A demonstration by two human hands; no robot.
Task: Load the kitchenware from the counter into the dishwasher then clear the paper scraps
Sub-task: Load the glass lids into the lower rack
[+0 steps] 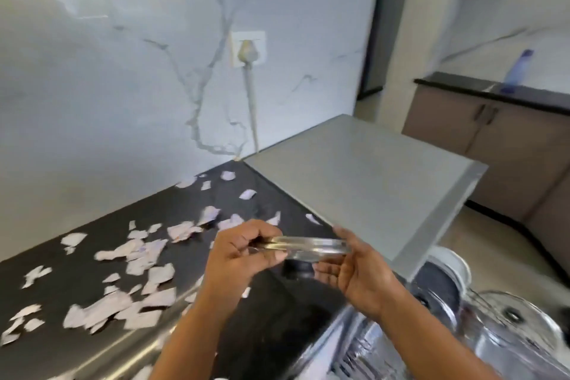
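A flat clear glass piece [311, 246], seen edge-on and blurred, hangs level above the black counter [265, 203]. My left hand [243, 253] pinches its left end with curled fingers. My right hand [354, 268] cups its right end from beneath, fingers bent up around the rim. Several torn pale paper scraps [135, 256] litter the counter to the left. At the lower right is the dishwasher rack [354, 358] holding shiny metal ware [512, 318] and a white dish [453, 262].
A grey appliance top [370, 182] sits flush with the counter behind my hands. A plug and cable [248, 55] run down the marble wall. A far counter at right carries a blue bottle [519, 69] above brown cabinets.
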